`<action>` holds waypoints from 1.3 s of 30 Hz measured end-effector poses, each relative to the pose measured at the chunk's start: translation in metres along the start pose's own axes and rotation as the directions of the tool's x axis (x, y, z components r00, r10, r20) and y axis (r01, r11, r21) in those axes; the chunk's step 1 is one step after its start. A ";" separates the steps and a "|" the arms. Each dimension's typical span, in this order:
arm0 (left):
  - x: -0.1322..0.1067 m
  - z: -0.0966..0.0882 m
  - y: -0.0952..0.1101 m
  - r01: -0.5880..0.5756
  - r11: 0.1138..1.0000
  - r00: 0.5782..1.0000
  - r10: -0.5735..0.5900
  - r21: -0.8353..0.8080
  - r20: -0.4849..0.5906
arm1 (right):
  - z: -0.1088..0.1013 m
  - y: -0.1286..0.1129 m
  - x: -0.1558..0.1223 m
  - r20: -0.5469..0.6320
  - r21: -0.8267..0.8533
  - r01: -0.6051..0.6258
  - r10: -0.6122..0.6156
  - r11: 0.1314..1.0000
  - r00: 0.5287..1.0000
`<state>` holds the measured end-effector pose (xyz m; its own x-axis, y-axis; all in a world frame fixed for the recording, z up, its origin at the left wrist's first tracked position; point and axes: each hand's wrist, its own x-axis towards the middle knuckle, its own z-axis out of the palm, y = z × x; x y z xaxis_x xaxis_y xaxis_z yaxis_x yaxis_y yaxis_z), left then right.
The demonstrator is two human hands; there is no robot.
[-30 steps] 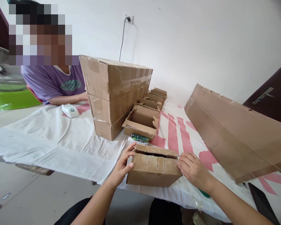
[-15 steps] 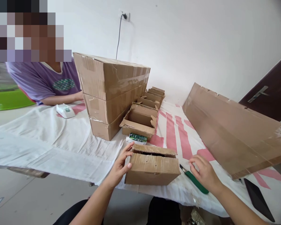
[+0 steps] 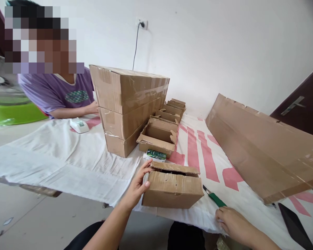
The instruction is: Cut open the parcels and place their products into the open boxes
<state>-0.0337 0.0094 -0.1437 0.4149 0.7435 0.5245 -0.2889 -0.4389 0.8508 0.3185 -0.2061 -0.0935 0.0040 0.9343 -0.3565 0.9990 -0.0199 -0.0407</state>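
Observation:
A small cardboard box (image 3: pixel 172 194) stands near the table's front edge, its top flaps partly raised over a dark gap. My left hand (image 3: pixel 137 185) rests against the box's left end, fingers spread, with the thumb at the near edge and a fingertip by the back flap. To the right of the box, a knife with a green handle (image 3: pixel 217 199) lies on the cloth, blade toward the box. My right hand (image 3: pixel 233 224) has its fingers curled at the near end of that handle. Behind the box lies a green and white carton (image 3: pixel 156 155).
A tall stack of taped cardboard boxes (image 3: pixel 135 104) stands left of a row of open boxes (image 3: pixel 159 133). A large cardboard sheet (image 3: pixel 255 142) leans at right, near a dark flat device (image 3: pixel 294 222). Across the table sits a person in a purple shirt (image 3: pixel 49 93), near a white device (image 3: pixel 79 125).
My right hand has moved down toward the table edge, from above the knife onto its handle end. The left hand stays at the box. The view has shifted slightly.

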 end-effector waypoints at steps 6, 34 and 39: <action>0.001 -0.003 0.001 -0.036 0.999 0.999 0.035 0.034 0.022 | -0.050 -0.007 0.015 -0.393 0.070 0.149 -0.110 0.986 0.913; -0.004 -0.002 0.013 0.008 0.997 0.997 -0.002 -0.075 0.083 | -0.112 -0.157 0.088 -0.676 -0.321 0.390 -0.497 0.863 0.544; -0.004 0.000 0.018 0.012 0.998 0.996 -0.007 -0.067 0.084 | -0.105 -0.155 0.088 -0.670 -0.451 0.374 -0.584 0.811 0.459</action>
<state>-0.0404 -0.0017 -0.1308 0.4878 0.7014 0.5197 -0.3411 -0.3949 0.8530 0.1691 -0.0838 -0.0206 -0.5511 0.6786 0.4856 0.8318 0.4934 0.2544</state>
